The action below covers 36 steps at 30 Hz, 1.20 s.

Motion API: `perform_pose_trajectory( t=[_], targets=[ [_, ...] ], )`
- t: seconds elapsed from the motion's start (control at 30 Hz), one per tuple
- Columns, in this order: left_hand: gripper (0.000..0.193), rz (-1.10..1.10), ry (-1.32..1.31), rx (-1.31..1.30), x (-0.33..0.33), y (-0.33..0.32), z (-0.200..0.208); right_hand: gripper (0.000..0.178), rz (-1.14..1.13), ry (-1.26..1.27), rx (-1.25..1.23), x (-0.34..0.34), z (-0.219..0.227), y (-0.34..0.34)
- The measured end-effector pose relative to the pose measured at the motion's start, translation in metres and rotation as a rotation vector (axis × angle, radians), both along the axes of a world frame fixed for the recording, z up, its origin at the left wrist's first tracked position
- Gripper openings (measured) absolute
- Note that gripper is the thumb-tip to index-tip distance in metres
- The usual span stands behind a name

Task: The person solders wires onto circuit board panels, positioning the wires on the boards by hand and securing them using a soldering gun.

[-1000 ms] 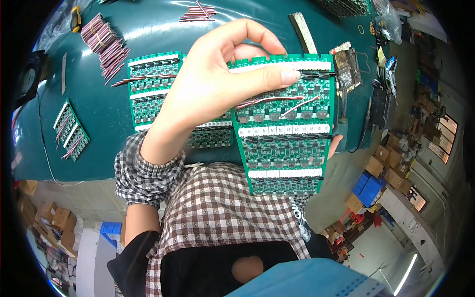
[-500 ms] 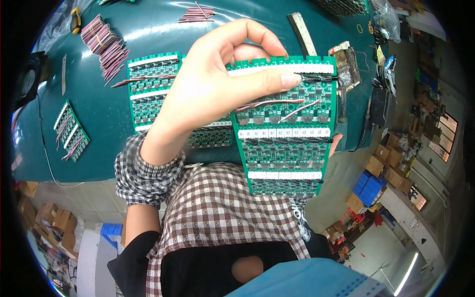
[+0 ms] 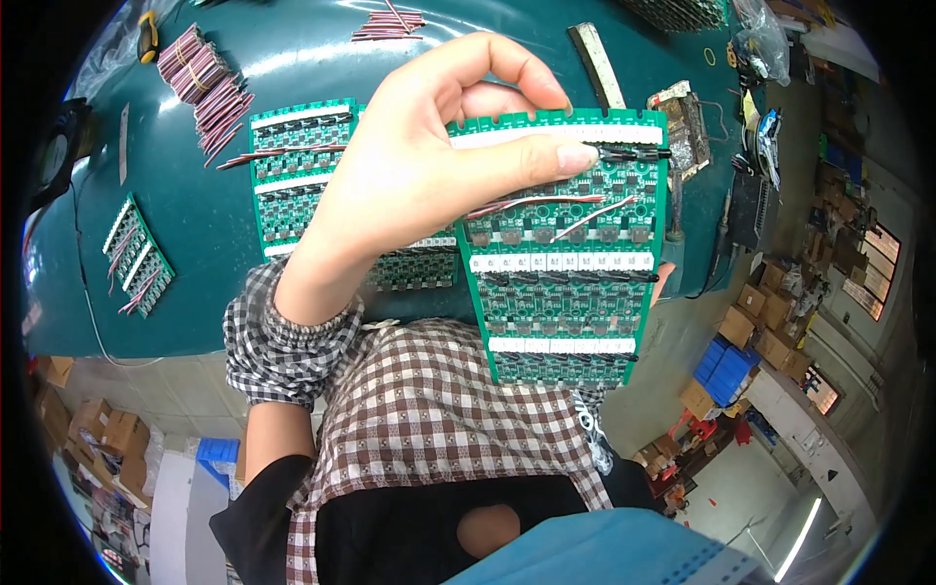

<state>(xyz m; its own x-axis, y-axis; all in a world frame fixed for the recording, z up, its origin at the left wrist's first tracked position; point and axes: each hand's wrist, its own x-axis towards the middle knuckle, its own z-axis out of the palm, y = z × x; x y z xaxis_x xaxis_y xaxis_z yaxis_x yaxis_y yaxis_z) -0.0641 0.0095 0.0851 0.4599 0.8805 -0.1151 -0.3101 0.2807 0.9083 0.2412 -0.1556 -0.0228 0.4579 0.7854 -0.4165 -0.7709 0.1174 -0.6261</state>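
Observation:
My left hand (image 3: 429, 146) grips a green circuit board panel (image 3: 565, 312) by its top edge, thumb in front and fingers curled behind. The panel is tilted up toward me, with rows of white connectors and short black parts. Thin red, white and black wires (image 3: 536, 201) lie across its upper half, below my thumb. At the panel's right edge a bit of my right hand (image 3: 665, 280) shows; the rest is hidden behind the board. Under my left forearm, a second green panel (image 3: 302, 210) lies on the table with a wire bundle (image 3: 278, 155) across it.
On the green table (image 3: 195, 302) are banded wire bundles (image 3: 195, 73), a smaller wire pile (image 3: 388, 26) and a small board piece (image 3: 137, 255). A yellow-black handled tool (image 3: 148, 39), a white-and-black bar (image 3: 596, 66) and a worn metal tray (image 3: 687, 127) lie farther off.
The held panel's upper part and my left hand have shifted very slightly. My grip and the wires on the board look the same.

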Motion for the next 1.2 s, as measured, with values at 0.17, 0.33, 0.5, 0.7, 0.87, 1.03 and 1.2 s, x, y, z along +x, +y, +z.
perform_pose_trajectory(
  t=[0.17,0.33,0.5,0.7,0.87,1.03,1.2],
  targets=[
    [0.030,0.007,-0.003,-0.006,0.001,0.001,-0.002,0.037,-0.011,0.019,0.086,-0.005,0.002,0.003],
    [0.029,0.008,-0.028,-0.031,0.002,0.001,-0.002,0.037,0.002,0.054,0.081,0.002,-0.003,0.001],
    [0.030,0.004,-0.026,-0.037,0.002,0.001,-0.004,0.037,0.018,0.012,-0.001,0.009,-0.007,-0.003],
    [0.030,-0.004,-0.041,-0.052,0.004,0.002,-0.008,0.037,0.036,-0.025,0.170,-0.009,0.004,0.006],
    [0.030,-0.009,-0.026,-0.053,0.004,0.003,-0.009,0.037,-0.001,-0.011,0.004,0.005,-0.003,-0.001],
    [0.030,-0.012,-0.014,-0.055,0.004,0.003,-0.011,0.037,-0.004,-0.030,-0.007,0.003,-0.002,0.001],
    [0.030,-0.024,-0.008,-0.064,0.004,0.003,-0.010,0.037,0.003,-0.014,0.005,0.005,-0.003,0.000]
  ],
)
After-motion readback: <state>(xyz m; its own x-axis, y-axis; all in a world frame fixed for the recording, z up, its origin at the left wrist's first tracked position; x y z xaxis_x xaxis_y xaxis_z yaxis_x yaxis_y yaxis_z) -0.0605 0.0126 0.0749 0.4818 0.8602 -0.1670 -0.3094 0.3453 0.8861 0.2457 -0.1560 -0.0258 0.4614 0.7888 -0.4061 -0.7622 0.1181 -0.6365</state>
